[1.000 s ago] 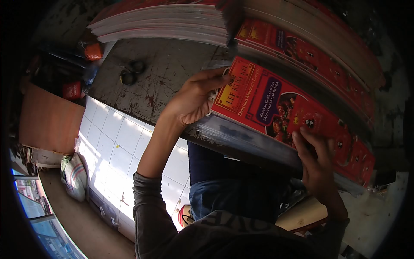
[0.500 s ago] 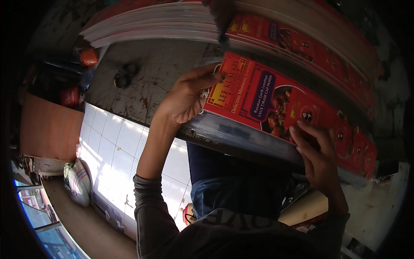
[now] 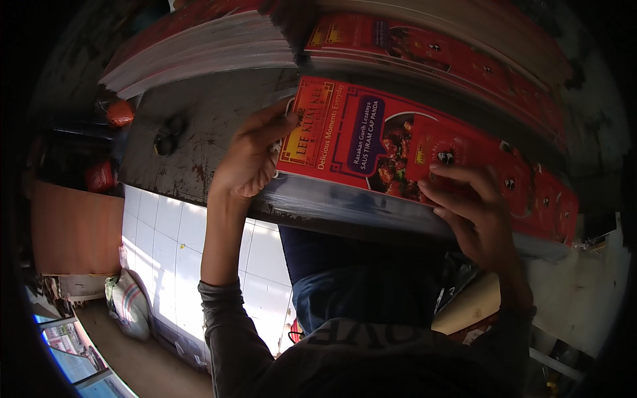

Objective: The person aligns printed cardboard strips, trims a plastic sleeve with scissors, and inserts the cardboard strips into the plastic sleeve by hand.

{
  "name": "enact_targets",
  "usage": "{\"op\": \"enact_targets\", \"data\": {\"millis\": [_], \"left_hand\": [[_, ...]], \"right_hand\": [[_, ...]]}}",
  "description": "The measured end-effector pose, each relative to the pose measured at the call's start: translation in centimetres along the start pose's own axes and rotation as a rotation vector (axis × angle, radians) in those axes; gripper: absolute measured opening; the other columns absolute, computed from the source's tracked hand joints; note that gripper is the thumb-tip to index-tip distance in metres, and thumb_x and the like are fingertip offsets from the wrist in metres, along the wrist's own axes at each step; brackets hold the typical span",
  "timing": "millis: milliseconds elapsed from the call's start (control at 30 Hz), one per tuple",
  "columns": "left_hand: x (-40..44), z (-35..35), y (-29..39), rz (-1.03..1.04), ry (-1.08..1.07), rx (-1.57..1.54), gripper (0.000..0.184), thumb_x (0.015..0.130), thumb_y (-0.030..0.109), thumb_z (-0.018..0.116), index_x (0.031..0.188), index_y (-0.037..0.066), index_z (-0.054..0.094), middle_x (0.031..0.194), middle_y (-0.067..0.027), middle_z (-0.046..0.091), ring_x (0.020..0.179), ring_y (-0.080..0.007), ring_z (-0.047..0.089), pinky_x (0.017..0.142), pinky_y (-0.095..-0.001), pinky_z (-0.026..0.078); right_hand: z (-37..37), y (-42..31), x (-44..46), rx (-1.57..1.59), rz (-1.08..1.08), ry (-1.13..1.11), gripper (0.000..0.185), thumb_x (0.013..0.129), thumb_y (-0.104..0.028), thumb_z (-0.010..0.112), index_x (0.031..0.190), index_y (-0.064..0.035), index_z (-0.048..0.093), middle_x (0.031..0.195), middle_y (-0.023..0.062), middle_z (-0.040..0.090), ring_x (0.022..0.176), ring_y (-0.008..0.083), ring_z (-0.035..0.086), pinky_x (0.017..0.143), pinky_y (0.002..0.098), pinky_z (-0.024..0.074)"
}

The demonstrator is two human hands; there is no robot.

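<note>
A long red printed strip (image 3: 398, 149) with yellow, purple and food pictures lies on top of a stack with clear plastic edges. My left hand (image 3: 249, 149) grips the strip's left end, thumb on top, with white string showing beside the fingers. The rest of that grip is hidden under the strip. My right hand (image 3: 471, 212) rests its spread fingertips on the printed face near the panda logo, thumb side towards the near edge.
Thick stacks of printed sheets (image 3: 199, 56) stand at the back, more red strips (image 3: 431, 50) behind mine. Dark scissors (image 3: 169, 136) lie on the worn table (image 3: 199, 159). A sack (image 3: 127, 305) and a brown box (image 3: 76, 229) stand at the left.
The view has shifted, so the strip, both hands and the stacks appear farther left. Both hands keep their places on the strip.
</note>
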State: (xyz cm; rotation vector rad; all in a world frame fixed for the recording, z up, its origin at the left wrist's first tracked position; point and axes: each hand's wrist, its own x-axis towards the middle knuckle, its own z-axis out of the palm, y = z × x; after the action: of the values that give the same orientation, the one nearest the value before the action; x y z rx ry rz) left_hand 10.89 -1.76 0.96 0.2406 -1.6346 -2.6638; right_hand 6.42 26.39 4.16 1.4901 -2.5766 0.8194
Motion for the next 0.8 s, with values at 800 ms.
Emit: {"op": "enact_targets", "data": {"millis": [800], "left_hand": [[-0.3, 0.5, 0.3, 0.070, -0.038, -0.073, 0.041, 0.082, -0.001, 0.037, 0.119, -0.016, 0.025, 0.102, -0.0294, 0.050, 0.084, -0.0257, 0.060, 0.065, -0.0333, 0.055]], "right_hand": [[-12.0, 13.3, -22.4, -0.065, 0.986, 0.710, 0.032, 0.085, -0.017, 0.048, 0.110, 0.0012, 0.052, 0.107, 0.0115, 0.055, 0.100, 0.0173, 0.050, 0.091, 0.0292, 0.0336]]}}
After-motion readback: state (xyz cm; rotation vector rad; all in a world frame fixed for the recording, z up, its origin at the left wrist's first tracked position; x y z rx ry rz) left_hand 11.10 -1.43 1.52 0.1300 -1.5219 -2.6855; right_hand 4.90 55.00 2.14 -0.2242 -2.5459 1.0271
